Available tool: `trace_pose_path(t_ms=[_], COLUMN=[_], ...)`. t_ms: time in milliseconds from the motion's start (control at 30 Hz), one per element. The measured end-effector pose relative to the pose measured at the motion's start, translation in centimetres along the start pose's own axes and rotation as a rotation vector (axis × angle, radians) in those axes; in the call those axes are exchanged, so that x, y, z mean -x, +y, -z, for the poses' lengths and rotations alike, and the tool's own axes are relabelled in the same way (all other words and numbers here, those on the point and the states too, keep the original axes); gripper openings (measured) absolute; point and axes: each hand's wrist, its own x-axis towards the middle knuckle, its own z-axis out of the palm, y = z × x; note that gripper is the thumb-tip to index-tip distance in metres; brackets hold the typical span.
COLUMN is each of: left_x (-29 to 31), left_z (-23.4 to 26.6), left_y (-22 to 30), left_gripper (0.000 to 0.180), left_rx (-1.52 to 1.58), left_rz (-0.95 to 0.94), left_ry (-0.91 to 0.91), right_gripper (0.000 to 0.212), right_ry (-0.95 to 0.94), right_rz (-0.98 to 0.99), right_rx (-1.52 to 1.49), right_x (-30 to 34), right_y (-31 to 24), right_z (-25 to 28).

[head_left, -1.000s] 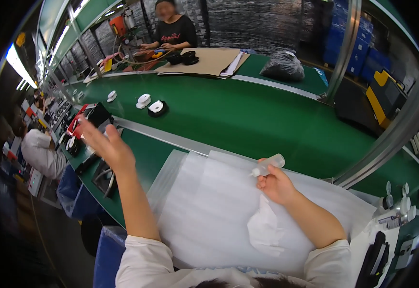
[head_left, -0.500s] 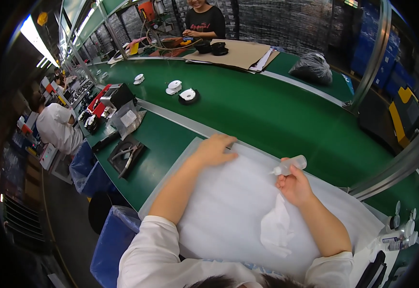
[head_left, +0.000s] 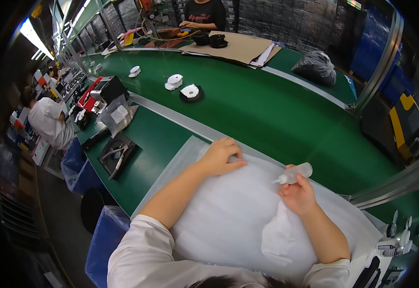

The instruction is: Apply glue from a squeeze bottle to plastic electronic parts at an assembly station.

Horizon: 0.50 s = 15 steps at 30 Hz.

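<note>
A small translucent squeeze bottle [head_left: 299, 173] with a narrow nozzle is in my right hand [head_left: 299, 196]. It lies tilted, its nozzle pointing left and slightly down above the white foam sheet [head_left: 209, 216]. Near the far edge of that sheet rests my left hand [head_left: 223, 157], fingers bent and thumb apart. A little gap shows between thumb and fingertips, and nothing is visible in it. On the sheet, just below my right hand, lies a crumpled white tissue [head_left: 277, 235].
Beyond a metal rail, round white parts [head_left: 189, 91] sit on the green belt [head_left: 248, 115]. Pliers [head_left: 118, 156] lie in a black tray at left, near a plastic bag [head_left: 118, 115]. Blue bins [head_left: 104, 245] stand left; small bottles [head_left: 396, 245] at right. A co-worker [head_left: 203, 17] stands opposite.
My left hand has shifted slightly right and its outstretched fingers have bent. My right hand, still holding the bottle, has moved slightly right and down in the picture. The view has shifted a little.
</note>
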Motion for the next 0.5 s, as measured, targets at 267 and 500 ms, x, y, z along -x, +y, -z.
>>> trace_pose_path(t_ms=[267, 500], left_x=[0.5, -1.7], left_z=[0.9, 8.1], left_y=[-0.7, 3.2], left_gripper=[0.013, 0.053], left_rx=[0.109, -0.168], left_rz=[0.248, 0.718], left_ry=[0.182, 0.056], right_gripper=[0.029, 0.03], right_ry=[0.0, 0.022], right_rz=[-0.044, 0.005], right_rx=[-0.038, -0.001], right_x=[0.6, 0.4], right_y=[-0.3, -0.6], right_z=[-0.5, -0.5])
